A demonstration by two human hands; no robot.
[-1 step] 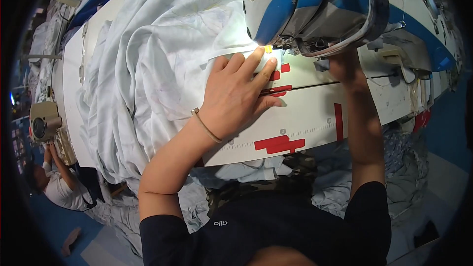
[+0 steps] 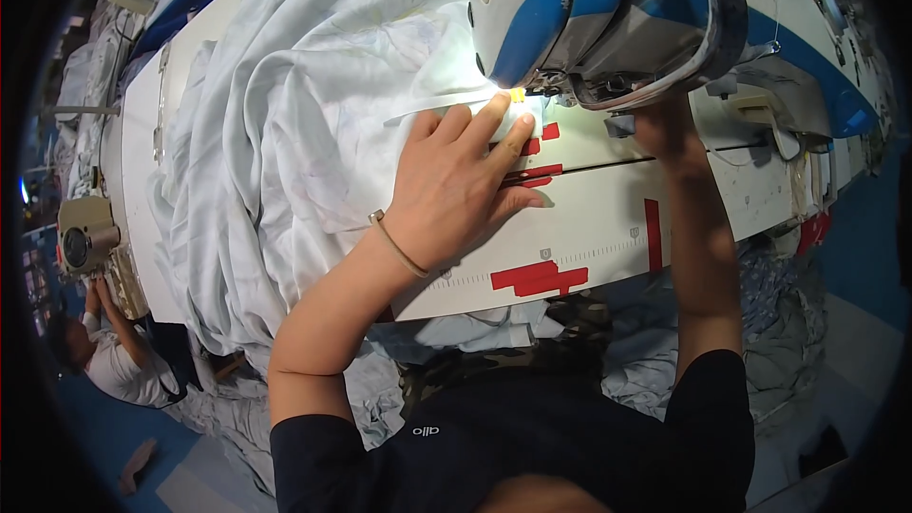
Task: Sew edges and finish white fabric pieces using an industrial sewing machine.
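Pale cloth point(image 2: 304, 85) at the sewing machine point(image 2: 541, 28)

Sewing machine: one, white and blue, its light shining downward. Pale cloth: one, heaped on the tabletop point(image 2: 598, 204) left of the machine, its narrow end beneath the machine's head. Left hand point(image 2: 448, 176): lay on that end, fingers spread, pressing rather than gripping. Right hand point(image 2: 663, 128): was partly behind the machine's head; I could not tell its fingers' state. Red tape point(image 2: 539, 279): lay before the machine.

At far left, a white-shirted co-worker point(image 2: 128, 363) is beside a beige machine point(image 2: 87, 228).
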